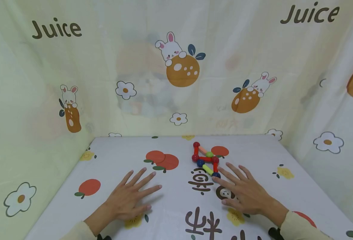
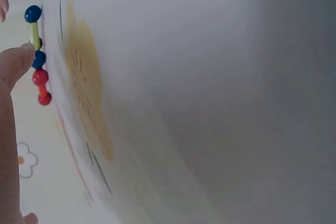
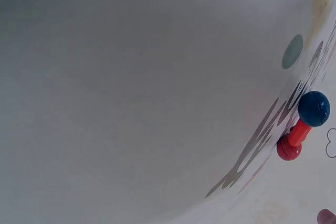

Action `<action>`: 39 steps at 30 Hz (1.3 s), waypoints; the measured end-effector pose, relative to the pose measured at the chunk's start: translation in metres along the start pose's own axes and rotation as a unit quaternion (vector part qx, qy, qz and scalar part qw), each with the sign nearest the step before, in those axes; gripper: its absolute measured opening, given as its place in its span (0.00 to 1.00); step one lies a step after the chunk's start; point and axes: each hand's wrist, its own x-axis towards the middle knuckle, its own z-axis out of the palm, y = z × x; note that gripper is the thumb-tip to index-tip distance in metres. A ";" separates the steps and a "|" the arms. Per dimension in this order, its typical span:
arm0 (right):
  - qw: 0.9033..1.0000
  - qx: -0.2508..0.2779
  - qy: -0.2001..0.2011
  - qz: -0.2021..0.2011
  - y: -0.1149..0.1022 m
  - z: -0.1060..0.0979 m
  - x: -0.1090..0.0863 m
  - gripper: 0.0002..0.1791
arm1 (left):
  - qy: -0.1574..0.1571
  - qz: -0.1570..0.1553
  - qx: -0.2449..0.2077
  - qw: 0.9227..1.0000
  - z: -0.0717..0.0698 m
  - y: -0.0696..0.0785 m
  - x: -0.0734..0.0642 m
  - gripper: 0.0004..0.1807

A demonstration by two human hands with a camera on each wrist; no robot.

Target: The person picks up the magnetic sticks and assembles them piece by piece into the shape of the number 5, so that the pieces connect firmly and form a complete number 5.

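Note:
A small construction of balls and rods (image 1: 205, 159) lies on the table at the centre right in the head view. It joins red balls, blue balls (image 1: 200, 163) and one green ball (image 1: 209, 154) by red, pink and yellow-green rods. My right hand (image 1: 245, 193) is spread palm down just to its right, index fingertip close by the nearest blue ball. Farther left, my left hand (image 1: 131, 195) is spread the same way over the cloth, holding nothing. Part of the construction shows beyond a left finger (image 2: 16, 64) in the left wrist view; the right wrist view catches a blue ball (image 3: 314, 108) and a red rod (image 3: 300, 133).
A pale cloth (image 1: 176, 220) printed with fruit, flowers and dark lettering covers the table. Behind it hangs a curtain (image 1: 146, 66) with rabbits, oranges and the word Juice, and similar cloth walls stand at both sides.

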 end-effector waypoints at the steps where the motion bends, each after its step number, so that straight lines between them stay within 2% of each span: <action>1: 1.000 0.000 0.001 -0.001 0.000 0.000 0.000 0.42 | 0.000 0.002 0.003 1.000 0.000 0.000 0.000 0.36; 8: 1.000 -0.007 0.021 -0.003 0.000 -0.002 0.007 0.43 | -0.009 -0.006 0.018 1.000 0.001 0.001 0.005 0.37; 13: 1.000 -0.008 0.000 0.012 0.000 -0.003 0.009 0.44 | -0.021 -0.019 0.011 1.000 0.000 0.003 0.008 0.37; 16: 1.000 -0.008 0.002 0.019 0.001 -0.003 0.011 0.44 | -0.004 -0.029 0.004 1.000 -0.002 0.002 0.012 0.38; 21: 0.999 0.006 0.011 0.032 0.001 -0.004 0.016 0.43 | 0.054 -0.036 -0.005 0.998 -0.009 0.000 0.020 0.39; 25: 0.999 0.021 0.004 0.040 0.001 -0.003 0.022 0.42 | 0.078 -0.040 -0.016 0.996 -0.013 0.000 0.026 0.38; 31: 0.997 0.037 0.003 0.067 0.001 -0.001 0.030 0.41 | 0.082 -0.060 -0.049 0.994 -0.013 0.001 0.031 0.38; 35: 0.995 0.057 0.033 0.076 0.000 0.002 0.035 0.41 | 0.083 -0.075 -0.072 0.991 -0.011 0.002 0.033 0.38; 39: 0.991 0.083 0.071 0.079 -0.001 0.003 0.042 0.41 | 0.096 -0.088 -0.091 0.987 -0.006 0.002 0.035 0.39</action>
